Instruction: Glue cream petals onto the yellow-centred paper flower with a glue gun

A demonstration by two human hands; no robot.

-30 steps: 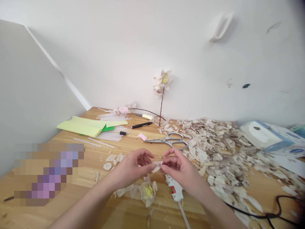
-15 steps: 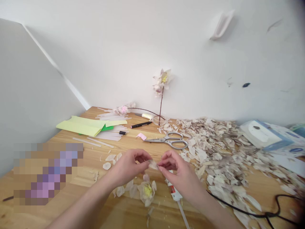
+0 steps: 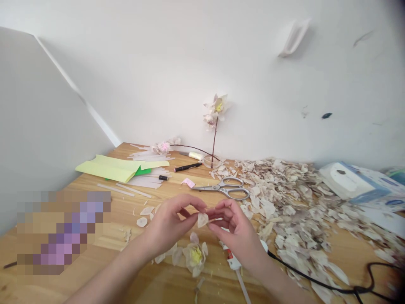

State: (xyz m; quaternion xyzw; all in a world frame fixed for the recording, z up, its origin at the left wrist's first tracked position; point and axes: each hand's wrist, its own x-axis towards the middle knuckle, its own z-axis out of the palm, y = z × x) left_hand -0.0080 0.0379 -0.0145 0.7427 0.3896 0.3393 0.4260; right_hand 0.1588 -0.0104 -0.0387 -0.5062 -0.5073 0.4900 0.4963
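Over the table's middle, my left hand [image 3: 177,217] pinches a small pale, translucent petal [image 3: 203,220] between thumb and fingertips. My right hand [image 3: 236,223] has its fingers curled, with the tips at the petal's right edge. Just below my hands lies a pale flower [image 3: 195,255] with a yellow centre, several loose petals to its left. Partly hidden under my right hand is a white hot glue gun [image 3: 233,262] with a red part, a glue stick [image 3: 243,287] poking out of its near end.
Grey-handled scissors [image 3: 224,185] lie beyond my hands. A big heap of dried petals [image 3: 284,198] covers the right side, near a tissue box [image 3: 357,185] and black cable [image 3: 316,283]. Yellow paper [image 3: 107,166], glue sticks and a black pen [image 3: 187,167] lie left. A flower stem [image 3: 214,143] stands behind.
The petal has turned between my fingers and now hangs broad side toward me. My right fingers have shifted along its edge. The view has tilted slightly.
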